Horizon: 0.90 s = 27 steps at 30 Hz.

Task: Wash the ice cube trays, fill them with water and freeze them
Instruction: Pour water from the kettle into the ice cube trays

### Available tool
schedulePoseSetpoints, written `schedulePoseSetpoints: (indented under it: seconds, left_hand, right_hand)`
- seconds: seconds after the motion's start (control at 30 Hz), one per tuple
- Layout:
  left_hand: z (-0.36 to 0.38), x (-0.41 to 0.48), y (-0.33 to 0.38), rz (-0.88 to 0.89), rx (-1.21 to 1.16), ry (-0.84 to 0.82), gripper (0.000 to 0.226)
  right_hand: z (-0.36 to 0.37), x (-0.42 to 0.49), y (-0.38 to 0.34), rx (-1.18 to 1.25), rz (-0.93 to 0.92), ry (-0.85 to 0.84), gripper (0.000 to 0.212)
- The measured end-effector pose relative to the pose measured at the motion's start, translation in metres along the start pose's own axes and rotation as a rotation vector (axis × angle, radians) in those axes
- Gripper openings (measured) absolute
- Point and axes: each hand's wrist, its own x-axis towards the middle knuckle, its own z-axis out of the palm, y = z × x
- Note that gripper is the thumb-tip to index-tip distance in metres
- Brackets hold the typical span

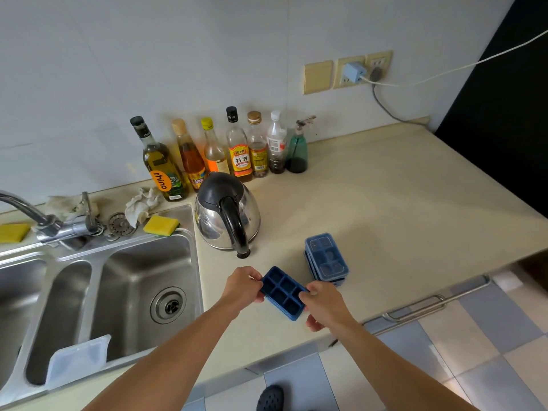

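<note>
A dark blue ice cube tray [283, 293] with open square cells is held just above the beige counter [400, 209]. My left hand [241, 287] pinches its left end and my right hand [324, 307] grips its right end. Behind it on the counter lies a stack of two more blue ice cube trays [326, 258], the top one under a clear lid. To the left is the steel sink [142, 280], and in its front corner leans a clear lid [78, 358]. The tap [44, 221] stands at the sink's back left.
A steel kettle [226, 215] with a black handle stands between sink and trays. Several bottles [237, 146] line the wall. Yellow sponges [161, 224] and rags [142, 203] lie on the sink's back rim. A cord [444, 73] runs from the wall sockets.
</note>
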Motion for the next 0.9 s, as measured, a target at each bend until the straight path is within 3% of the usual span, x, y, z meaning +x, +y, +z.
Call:
schedulePoseSetpoints:
  seconds: [0.23,0.5,0.73,0.9]
  left_hand:
    - [-0.005,-0.01,0.003,-0.021,-0.121,0.007,0.014]
    - [-0.042,-0.024,-0.01,-0.019,-0.157,-0.046,0.017]
    - [-0.098,-0.007,-0.05,-0.03,-0.183,-0.051,0.018]
    - [-0.158,0.02,-0.096,-0.094,-0.223,-0.019,0.023]
  right_hand:
    - [-0.003,-0.002,-0.007,0.112,-0.038,-0.003,0.013]
    - [0.022,-0.003,-0.032,0.026,-0.209,0.087,0.017]
    - [0.076,0.002,-0.065,-0.037,-0.353,0.049,0.015]
    - [0.147,0.022,-0.099,-0.047,-0.343,-0.025,0.013]
